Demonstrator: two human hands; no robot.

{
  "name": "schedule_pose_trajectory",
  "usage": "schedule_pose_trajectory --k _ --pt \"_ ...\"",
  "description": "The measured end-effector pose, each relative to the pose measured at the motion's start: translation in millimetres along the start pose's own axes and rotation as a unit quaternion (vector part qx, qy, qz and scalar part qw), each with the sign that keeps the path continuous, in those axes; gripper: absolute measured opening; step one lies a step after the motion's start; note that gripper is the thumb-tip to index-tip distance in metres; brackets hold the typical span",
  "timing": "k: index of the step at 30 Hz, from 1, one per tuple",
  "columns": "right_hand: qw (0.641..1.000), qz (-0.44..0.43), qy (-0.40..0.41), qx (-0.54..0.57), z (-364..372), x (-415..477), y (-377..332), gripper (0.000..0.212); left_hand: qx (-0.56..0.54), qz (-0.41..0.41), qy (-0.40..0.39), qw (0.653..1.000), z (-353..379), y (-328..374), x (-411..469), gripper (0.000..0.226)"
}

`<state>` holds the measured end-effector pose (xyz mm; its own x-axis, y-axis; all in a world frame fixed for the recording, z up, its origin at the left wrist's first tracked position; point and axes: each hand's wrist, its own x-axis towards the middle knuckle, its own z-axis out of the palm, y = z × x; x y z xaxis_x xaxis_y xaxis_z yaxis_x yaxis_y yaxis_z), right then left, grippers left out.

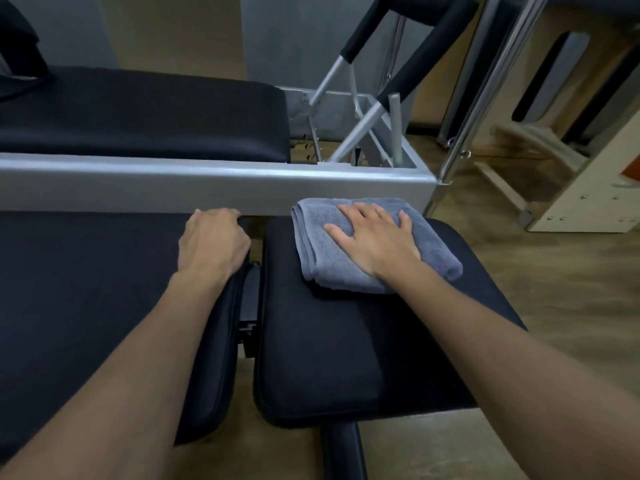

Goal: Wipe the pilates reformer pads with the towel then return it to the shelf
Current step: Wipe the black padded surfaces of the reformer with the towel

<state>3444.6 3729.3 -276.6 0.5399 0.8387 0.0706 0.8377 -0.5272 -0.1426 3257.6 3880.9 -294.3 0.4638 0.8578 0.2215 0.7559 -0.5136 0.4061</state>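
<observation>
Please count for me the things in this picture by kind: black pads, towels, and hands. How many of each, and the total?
Black cushioned pads: 3 (far long pad, near left pad, near right pad)
Folded blue-grey terry towels: 1
Bare hands: 2 (left hand, right hand)
Total: 6

Right hand (375, 240) lies flat on the folded towel (367, 251), covering its middle; the pad (346, 358) beneath both is hidden there. Left hand (213, 242) is curled at the edge of the long pad (86, 306); its fingertips fold under and cannot be seen. That pad runs off the left edge. Both forearms are cut by the bottom edge. The wooden unit (585, 168) at right is blurred and cropped. The padded bar (408, 81) is cut at top.
</observation>
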Motion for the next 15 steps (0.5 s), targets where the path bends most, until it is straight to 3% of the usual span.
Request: schedule_pose_trajectory --k 6,11,15 --pt "1.0 0.013 -0.003 0.013 -8.2 5.9 3.6 0.07 0.019 -0.004 -0.013 1.0 -3.8 1.5 -3.0 0.046" --pt "1.0 0.007 0.015 0.024 -15.5 -90.1 26.8 0.076 0.057 0.018 -0.021 0.998 -16.3 11.7 -13.2 0.036" --pt "0.999 0.026 0.027 0.003 -18.7 -175.0 37.3 0.07 0.047 0.081 -0.011 0.996 -23.9 47.6 -28.8 0.033"
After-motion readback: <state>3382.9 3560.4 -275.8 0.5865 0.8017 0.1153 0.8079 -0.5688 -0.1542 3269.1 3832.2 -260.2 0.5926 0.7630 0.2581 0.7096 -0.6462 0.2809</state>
